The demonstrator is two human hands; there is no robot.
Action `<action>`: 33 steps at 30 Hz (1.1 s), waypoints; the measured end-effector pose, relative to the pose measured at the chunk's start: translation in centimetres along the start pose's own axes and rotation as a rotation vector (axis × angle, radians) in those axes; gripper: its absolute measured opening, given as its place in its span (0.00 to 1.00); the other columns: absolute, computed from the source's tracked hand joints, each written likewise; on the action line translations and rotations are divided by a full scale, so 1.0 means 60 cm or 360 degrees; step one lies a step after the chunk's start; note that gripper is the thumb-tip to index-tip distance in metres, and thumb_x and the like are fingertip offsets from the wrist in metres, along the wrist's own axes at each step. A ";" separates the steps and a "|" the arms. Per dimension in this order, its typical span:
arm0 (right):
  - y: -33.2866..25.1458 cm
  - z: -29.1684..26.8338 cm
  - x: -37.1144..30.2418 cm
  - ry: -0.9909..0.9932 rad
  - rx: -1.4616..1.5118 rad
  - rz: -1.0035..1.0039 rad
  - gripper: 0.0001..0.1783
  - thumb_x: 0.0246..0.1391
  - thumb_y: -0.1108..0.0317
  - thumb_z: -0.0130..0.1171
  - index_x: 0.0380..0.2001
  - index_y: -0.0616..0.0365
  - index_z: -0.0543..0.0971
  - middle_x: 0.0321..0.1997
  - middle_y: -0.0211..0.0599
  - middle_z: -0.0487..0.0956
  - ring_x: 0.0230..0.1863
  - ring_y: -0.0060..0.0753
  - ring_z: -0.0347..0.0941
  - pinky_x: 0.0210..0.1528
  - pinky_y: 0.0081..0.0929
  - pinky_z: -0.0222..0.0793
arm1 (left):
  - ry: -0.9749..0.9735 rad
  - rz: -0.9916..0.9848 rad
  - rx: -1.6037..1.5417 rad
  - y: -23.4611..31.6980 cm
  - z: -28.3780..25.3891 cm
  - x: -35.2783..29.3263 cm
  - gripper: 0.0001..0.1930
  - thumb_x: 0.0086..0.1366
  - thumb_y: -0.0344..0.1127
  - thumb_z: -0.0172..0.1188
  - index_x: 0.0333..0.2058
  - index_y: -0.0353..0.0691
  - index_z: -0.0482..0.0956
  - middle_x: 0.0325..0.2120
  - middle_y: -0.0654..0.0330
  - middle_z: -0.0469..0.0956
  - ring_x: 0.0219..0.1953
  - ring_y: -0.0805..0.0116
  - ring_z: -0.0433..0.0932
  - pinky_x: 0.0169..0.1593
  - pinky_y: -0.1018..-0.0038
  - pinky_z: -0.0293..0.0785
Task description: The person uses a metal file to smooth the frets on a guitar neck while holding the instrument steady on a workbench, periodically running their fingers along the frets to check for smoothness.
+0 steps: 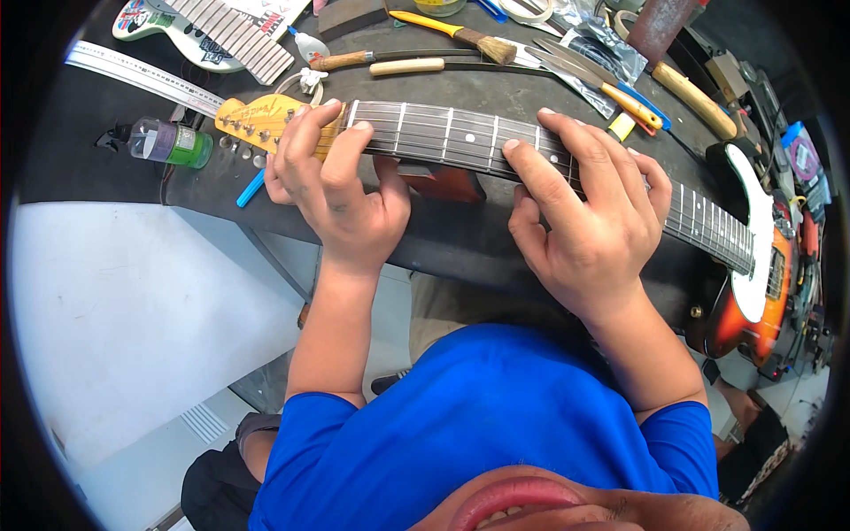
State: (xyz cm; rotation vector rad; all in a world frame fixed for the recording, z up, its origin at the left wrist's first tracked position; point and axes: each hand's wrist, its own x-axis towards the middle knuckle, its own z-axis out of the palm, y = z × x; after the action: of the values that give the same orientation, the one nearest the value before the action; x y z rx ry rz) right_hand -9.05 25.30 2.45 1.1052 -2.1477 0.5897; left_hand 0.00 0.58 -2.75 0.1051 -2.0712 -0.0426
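A sunburst electric guitar lies across the bench with its strings up, its pale headstock at the left and its body with a white pickguard at the right. My left hand grips the neck by the nut, fingertips over the strings and thumb at the near edge. Farther along the neck, my right hand lays curled fingers over the fretboard, its thumb by the near side. Below the neck, between the hands, a reddish-brown support shows in part.
Behind the neck lie wooden-handled files, a brush, scissors and a wooden handle. A green-and-clear bottle, a metal ruler and a blue marker are near the headstock. Another guitar body rests far left.
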 end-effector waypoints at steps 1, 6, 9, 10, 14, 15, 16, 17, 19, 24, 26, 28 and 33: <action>0.001 0.001 0.000 0.0000 0.0000 0.0000 0.28 0.45 0.68 0.74 0.53 0.36 0.94 0.62 0.30 0.90 0.58 0.36 0.87 0.65 0.37 0.68 | -0.0009 0.0007 0.0020 0.001 0.000 0.000 0.31 0.56 0.28 0.74 0.59 0.54 0.79 0.65 0.56 0.80 0.72 0.47 0.74 0.78 0.48 0.53; 0.002 0.000 0.001 0.0012 0.0005 -0.0004 0.27 0.45 0.69 0.73 0.52 0.36 0.94 0.61 0.30 0.90 0.58 0.36 0.88 0.64 0.37 0.68 | 0.0025 -0.0044 -0.0065 0.004 -0.001 0.003 0.30 0.56 0.28 0.74 0.59 0.53 0.80 0.65 0.56 0.79 0.72 0.47 0.74 0.78 0.49 0.53; 0.003 -0.006 0.004 -0.0011 -0.0005 -0.0036 0.28 0.45 0.68 0.74 0.53 0.38 0.92 0.62 0.30 0.90 0.58 0.36 0.87 0.64 0.38 0.68 | -0.0032 0.0002 0.0074 0.001 -0.004 0.001 0.29 0.56 0.27 0.73 0.58 0.50 0.80 0.65 0.55 0.79 0.72 0.46 0.73 0.78 0.50 0.53; 0.003 -0.007 0.003 -0.0003 -0.0008 -0.0050 0.28 0.45 0.68 0.74 0.53 0.38 0.92 0.62 0.30 0.90 0.58 0.36 0.87 0.64 0.38 0.68 | 0.0051 -0.0068 -0.0104 -0.003 0.003 -0.004 0.29 0.56 0.27 0.72 0.58 0.49 0.80 0.65 0.55 0.79 0.72 0.46 0.73 0.77 0.50 0.54; 0.002 -0.019 0.003 -0.0112 0.0067 0.0014 0.31 0.46 0.66 0.76 0.59 0.47 0.87 0.66 0.34 0.88 0.65 0.42 0.85 0.69 0.42 0.67 | 0.0157 -0.0215 0.0018 0.000 -0.009 -0.001 0.24 0.59 0.26 0.68 0.56 0.44 0.84 0.63 0.55 0.81 0.71 0.47 0.76 0.75 0.52 0.58; 0.001 -0.029 0.005 -0.0182 0.0163 0.0048 0.33 0.47 0.65 0.76 0.60 0.50 0.85 0.68 0.36 0.88 0.68 0.44 0.84 0.71 0.43 0.67 | 0.0175 -0.0219 0.0009 -0.001 -0.023 0.004 0.24 0.59 0.26 0.68 0.56 0.44 0.84 0.63 0.55 0.81 0.71 0.47 0.76 0.75 0.52 0.58; 0.003 -0.038 0.005 -0.0318 0.0173 0.0027 0.35 0.48 0.64 0.77 0.62 0.53 0.84 0.71 0.41 0.85 0.73 0.49 0.81 0.74 0.47 0.66 | 0.0083 -0.0197 0.0002 -0.005 -0.038 0.008 0.21 0.60 0.26 0.67 0.53 0.42 0.86 0.60 0.56 0.83 0.68 0.48 0.78 0.74 0.52 0.59; 0.005 -0.039 0.006 -0.0320 0.0156 0.0017 0.35 0.48 0.64 0.77 0.62 0.53 0.84 0.71 0.41 0.85 0.73 0.49 0.81 0.74 0.47 0.66 | -0.0010 -0.0174 -0.0005 -0.008 -0.052 0.015 0.18 0.60 0.25 0.66 0.50 0.41 0.88 0.58 0.56 0.85 0.66 0.48 0.80 0.73 0.51 0.60; 0.000 -0.053 0.012 -0.0376 0.0289 0.0016 0.34 0.49 0.62 0.78 0.61 0.50 0.85 0.72 0.44 0.84 0.71 0.52 0.80 0.73 0.53 0.67 | -0.0056 -0.0170 0.0019 -0.019 -0.097 0.070 0.08 0.68 0.25 0.64 0.45 0.37 0.88 0.52 0.56 0.88 0.61 0.50 0.83 0.70 0.55 0.68; 0.001 -0.056 0.010 -0.0427 0.0261 0.0008 0.37 0.47 0.64 0.78 0.64 0.53 0.83 0.74 0.44 0.82 0.74 0.52 0.78 0.76 0.50 0.65 | -0.0950 0.0316 -0.0281 -0.079 -0.133 0.197 0.03 0.68 0.26 0.69 0.39 0.36 0.85 0.49 0.58 0.88 0.55 0.54 0.84 0.60 0.57 0.74; 0.003 -0.052 0.008 -0.0390 0.0226 0.0016 0.37 0.48 0.63 0.78 0.64 0.53 0.83 0.74 0.43 0.83 0.74 0.52 0.78 0.76 0.51 0.65 | -0.1196 0.0475 -0.0409 -0.087 -0.124 0.213 0.03 0.68 0.23 0.65 0.38 0.34 0.81 0.54 0.55 0.85 0.58 0.50 0.82 0.63 0.57 0.74; 0.004 -0.052 0.006 -0.0373 0.0236 0.0011 0.37 0.48 0.62 0.78 0.64 0.53 0.83 0.74 0.43 0.83 0.74 0.52 0.78 0.75 0.51 0.66 | -0.1336 0.0385 -0.0544 -0.102 -0.113 0.224 0.03 0.68 0.23 0.65 0.37 0.34 0.79 0.57 0.53 0.84 0.59 0.50 0.82 0.64 0.57 0.75; 0.010 -0.048 0.003 -0.0317 0.0244 -0.0026 0.36 0.50 0.59 0.80 0.64 0.51 0.83 0.72 0.46 0.83 0.71 0.53 0.79 0.73 0.54 0.69 | -0.1712 0.0197 -0.0896 -0.129 -0.094 0.249 0.06 0.72 0.25 0.62 0.35 0.35 0.73 0.64 0.50 0.80 0.60 0.53 0.80 0.64 0.58 0.76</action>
State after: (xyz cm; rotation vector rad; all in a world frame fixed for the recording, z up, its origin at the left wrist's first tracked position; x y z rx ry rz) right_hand -8.66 27.39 4.52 1.3118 -2.2901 0.6709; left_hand -1.76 -8.45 12.42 -0.4964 -3.0232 -0.7382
